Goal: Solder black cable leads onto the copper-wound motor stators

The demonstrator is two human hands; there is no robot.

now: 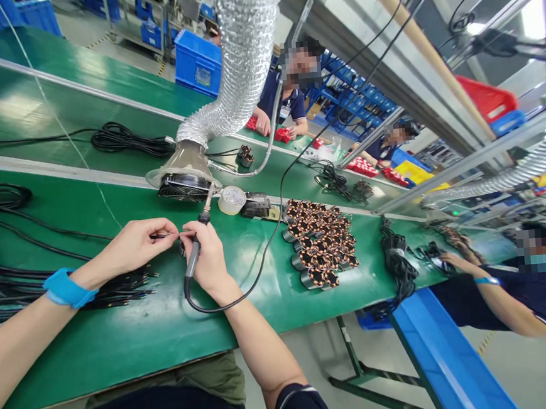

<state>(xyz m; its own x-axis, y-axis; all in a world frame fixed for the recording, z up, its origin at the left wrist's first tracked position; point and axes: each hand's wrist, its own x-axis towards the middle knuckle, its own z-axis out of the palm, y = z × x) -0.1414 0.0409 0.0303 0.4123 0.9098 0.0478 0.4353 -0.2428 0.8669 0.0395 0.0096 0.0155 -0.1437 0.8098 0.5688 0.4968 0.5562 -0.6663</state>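
My right hand [207, 255] is wrapped round a soldering iron [193, 260], whose metal end points up and away toward the fume hood. The iron's black cord loops below my wrist and up to the right. My left hand [146, 243] pinches the end of a thin black cable [160, 236]. Both hands' fingertips nearly meet. A small dark part shows between them, mostly hidden by my right fingers, so its kind is unclear. Under and beside my left wrist, several black cables [120, 298] with stripped ends lie on the green bench [170, 345].
A fume hood [185, 167] on a silver duct [246, 49] hangs just beyond my hands. Beside it are a tape roll [232, 200] and a block of copper-wound motor stators [321, 241]. Farther right lies a cable bundle [397, 258]. Co-workers sit opposite and at right.
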